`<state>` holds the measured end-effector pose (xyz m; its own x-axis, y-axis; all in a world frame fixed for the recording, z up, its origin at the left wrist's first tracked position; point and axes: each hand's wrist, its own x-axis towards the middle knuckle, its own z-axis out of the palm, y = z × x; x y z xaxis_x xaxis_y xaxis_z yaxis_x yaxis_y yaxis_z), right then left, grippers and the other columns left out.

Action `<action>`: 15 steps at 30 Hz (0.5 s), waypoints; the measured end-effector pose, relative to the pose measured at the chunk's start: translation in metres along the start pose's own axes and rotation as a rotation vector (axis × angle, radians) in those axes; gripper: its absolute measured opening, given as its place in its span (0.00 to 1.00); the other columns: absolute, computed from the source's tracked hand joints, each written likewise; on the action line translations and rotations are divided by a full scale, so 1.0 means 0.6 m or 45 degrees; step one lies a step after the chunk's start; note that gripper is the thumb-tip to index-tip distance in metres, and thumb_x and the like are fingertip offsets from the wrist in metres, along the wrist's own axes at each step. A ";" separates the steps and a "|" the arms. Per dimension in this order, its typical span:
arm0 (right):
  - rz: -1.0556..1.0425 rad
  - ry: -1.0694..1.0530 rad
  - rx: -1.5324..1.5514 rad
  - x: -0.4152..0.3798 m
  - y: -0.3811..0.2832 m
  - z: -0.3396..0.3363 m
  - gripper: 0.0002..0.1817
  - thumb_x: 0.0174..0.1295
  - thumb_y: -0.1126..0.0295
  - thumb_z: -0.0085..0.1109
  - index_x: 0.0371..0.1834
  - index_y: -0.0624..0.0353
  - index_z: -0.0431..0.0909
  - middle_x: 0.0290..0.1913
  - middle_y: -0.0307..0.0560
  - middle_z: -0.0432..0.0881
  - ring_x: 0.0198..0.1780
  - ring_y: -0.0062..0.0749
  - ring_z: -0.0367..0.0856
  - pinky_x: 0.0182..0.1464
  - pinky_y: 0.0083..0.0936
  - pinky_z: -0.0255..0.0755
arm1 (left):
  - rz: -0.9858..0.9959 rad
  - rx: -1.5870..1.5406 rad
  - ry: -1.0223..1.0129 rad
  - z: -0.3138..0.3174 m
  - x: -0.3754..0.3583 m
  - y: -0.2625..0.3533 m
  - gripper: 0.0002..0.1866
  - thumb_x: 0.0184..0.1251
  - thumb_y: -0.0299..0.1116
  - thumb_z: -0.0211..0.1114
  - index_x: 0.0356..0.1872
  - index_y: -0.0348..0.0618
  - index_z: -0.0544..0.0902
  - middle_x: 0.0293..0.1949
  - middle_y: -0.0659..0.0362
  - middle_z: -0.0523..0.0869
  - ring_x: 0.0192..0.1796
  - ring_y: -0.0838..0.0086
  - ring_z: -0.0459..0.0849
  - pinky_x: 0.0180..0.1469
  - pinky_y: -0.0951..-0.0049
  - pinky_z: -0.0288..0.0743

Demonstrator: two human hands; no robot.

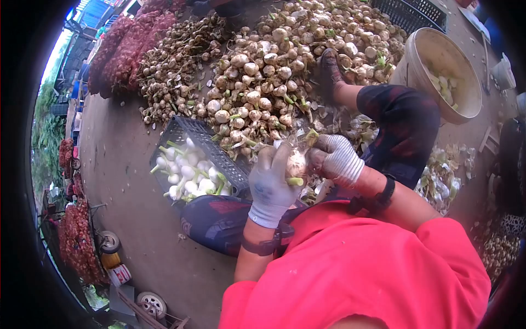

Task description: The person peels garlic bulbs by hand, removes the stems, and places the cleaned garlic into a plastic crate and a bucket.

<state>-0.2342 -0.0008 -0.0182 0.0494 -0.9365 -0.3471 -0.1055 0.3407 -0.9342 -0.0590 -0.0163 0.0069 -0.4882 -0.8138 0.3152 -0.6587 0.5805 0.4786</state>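
In front of my lap, my left hand (269,181), in a pale glove, holds a garlic bulb (297,163) with a short green stem pointing down. My right hand (337,159), in a striped white glove, has its fingers closed at the bulb's other side, where loose skin shows; the exact fingertip contact is blurred. Left of my hands, a dark plastic crate (211,148) holds several clean white bulbs (189,171) with green stems. Just beyond my hands lies a large heap of unpeeled garlic (257,93).
A cream bucket (411,60) with peeled pieces inside tilts at the right. Peeled skins (441,178) litter the ground by my leg. Red mesh sacks (129,52) stand at the far left, beside smaller, darker bulbs (175,71). A black crate (411,13) sits behind the heap.
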 end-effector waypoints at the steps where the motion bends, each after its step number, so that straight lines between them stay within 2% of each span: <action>1: -0.002 0.001 0.001 -0.003 -0.005 -0.001 0.11 0.60 0.72 0.51 0.39 0.70 0.78 0.26 0.47 0.80 0.29 0.24 0.76 0.33 0.27 0.73 | -0.003 0.004 -0.019 -0.002 0.000 0.003 0.38 0.30 0.29 0.73 0.53 0.41 0.72 0.40 0.47 0.74 0.41 0.52 0.78 0.42 0.60 0.76; 3: 0.052 -0.036 0.121 -0.009 -0.019 -0.004 0.12 0.59 0.71 0.52 0.40 0.70 0.78 0.27 0.45 0.81 0.29 0.25 0.77 0.33 0.28 0.74 | -0.034 -0.050 -0.042 -0.011 0.003 0.013 0.38 0.33 0.31 0.74 0.55 0.40 0.72 0.42 0.47 0.75 0.42 0.53 0.79 0.42 0.60 0.76; 4: -0.060 -0.044 0.265 -0.009 -0.007 -0.005 0.12 0.59 0.70 0.52 0.41 0.67 0.78 0.25 0.44 0.79 0.24 0.22 0.76 0.27 0.23 0.72 | -0.067 -0.103 -0.062 -0.015 0.003 0.015 0.38 0.36 0.32 0.74 0.56 0.40 0.71 0.44 0.47 0.77 0.44 0.55 0.80 0.43 0.60 0.77; 5: -0.061 -0.051 0.268 -0.014 0.000 -0.016 0.12 0.59 0.70 0.52 0.41 0.67 0.78 0.25 0.44 0.79 0.24 0.22 0.76 0.27 0.23 0.72 | -0.071 -0.097 -0.062 -0.018 0.001 0.015 0.38 0.36 0.32 0.74 0.56 0.40 0.71 0.44 0.47 0.77 0.44 0.55 0.80 0.43 0.60 0.77; 7: 0.057 -0.575 0.986 -0.022 0.008 -0.037 0.13 0.59 0.68 0.52 0.41 0.64 0.79 0.21 0.40 0.76 0.18 0.16 0.70 0.20 0.16 0.65 | -0.997 -1.878 -0.278 -0.022 -0.004 0.010 0.38 0.43 0.39 0.74 0.58 0.39 0.70 0.49 0.49 0.78 0.48 0.59 0.80 0.46 0.60 0.79; 8: 0.061 -0.583 0.990 -0.026 0.007 -0.034 0.13 0.59 0.68 0.52 0.41 0.64 0.79 0.21 0.40 0.76 0.18 0.16 0.70 0.20 0.16 0.65 | -0.939 -2.400 -0.424 -0.014 -0.016 -0.003 0.38 0.48 0.47 0.72 0.60 0.38 0.69 0.52 0.51 0.78 0.51 0.64 0.80 0.49 0.60 0.79; 9: -0.083 -0.532 0.783 -0.030 0.007 -0.032 0.12 0.59 0.67 0.52 0.40 0.63 0.79 0.20 0.39 0.76 0.16 0.15 0.68 0.18 0.15 0.62 | -0.956 -2.480 -0.295 -0.005 -0.028 0.004 0.36 0.55 0.51 0.66 0.59 0.38 0.70 0.51 0.51 0.79 0.49 0.65 0.81 0.49 0.62 0.80; 11: -0.358 -0.406 0.367 -0.036 0.007 -0.030 0.13 0.60 0.63 0.54 0.38 0.62 0.79 0.18 0.36 0.74 0.13 0.12 0.64 0.15 0.12 0.56 | -1.020 -2.274 -0.158 -0.011 -0.017 0.015 0.30 0.64 0.51 0.60 0.59 0.39 0.70 0.49 0.54 0.80 0.48 0.68 0.81 0.48 0.67 0.79; 12: 0.115 -0.345 0.855 -0.033 0.013 -0.024 0.12 0.60 0.63 0.54 0.36 0.62 0.79 0.19 0.37 0.76 0.15 0.13 0.66 0.17 0.12 0.58 | -0.970 -1.634 -0.029 -0.019 -0.013 0.022 0.24 0.69 0.46 0.56 0.58 0.39 0.71 0.45 0.56 0.81 0.45 0.72 0.82 0.46 0.73 0.78; 13: 0.023 -0.199 0.845 -0.039 -0.009 -0.014 0.09 0.58 0.68 0.54 0.32 0.61 0.79 0.21 0.38 0.77 0.19 0.14 0.70 0.21 0.13 0.63 | -0.872 -1.173 0.123 -0.017 -0.024 0.018 0.19 0.70 0.40 0.56 0.55 0.38 0.73 0.41 0.59 0.81 0.40 0.77 0.80 0.42 0.76 0.77; 15: -0.022 -0.357 0.179 -0.048 -0.055 -0.019 0.07 0.56 0.71 0.51 0.29 0.61 0.79 0.22 0.37 0.78 0.23 0.13 0.72 0.25 0.14 0.66 | -0.839 -1.652 0.310 -0.010 -0.020 0.030 0.16 0.62 0.28 0.60 0.50 0.34 0.75 0.35 0.60 0.79 0.33 0.80 0.78 0.35 0.82 0.75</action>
<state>-0.2435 0.0138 0.0238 0.3241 -0.8896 -0.3218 0.0350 0.3512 -0.9356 -0.0618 0.0036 0.0166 -0.1180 -0.9763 -0.1814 0.3071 -0.2096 0.9283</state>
